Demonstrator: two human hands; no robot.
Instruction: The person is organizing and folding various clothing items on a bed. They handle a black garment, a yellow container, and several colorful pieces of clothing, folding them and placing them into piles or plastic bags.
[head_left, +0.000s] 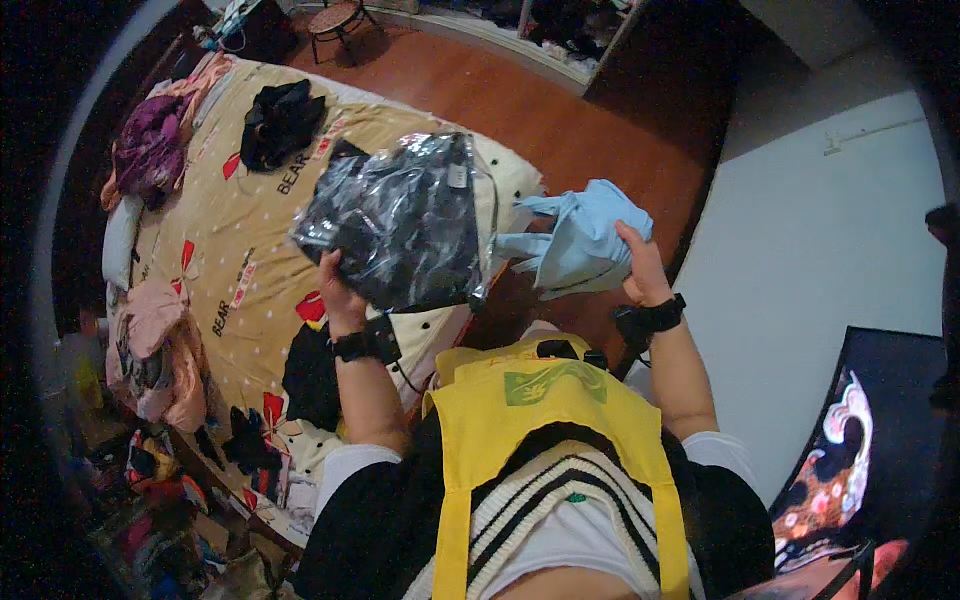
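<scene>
My left hand (343, 294) grips the lower left edge of a clear plastic bag (401, 217) with dark folded fabric inside. The bag is held up above the bed, and a small white label sits near its right side. Off to the right, my right hand (643, 264) holds a bunched light blue cloth item (589, 232), its thumb on top. Strips like straps or ties stick out from the cloth towards the bag. Most of my left fingers are hidden behind the bag, and my right fingers lie behind the cloth.
A bed (225, 214) with a tan printed cover spreads on the left. On it lie a black garment (281, 124), a purple garment (154, 142) and a pink garment (154, 345). A small stool (335, 20) stands on the wooden floor (480, 82). The white wall (817, 202) rises at right.
</scene>
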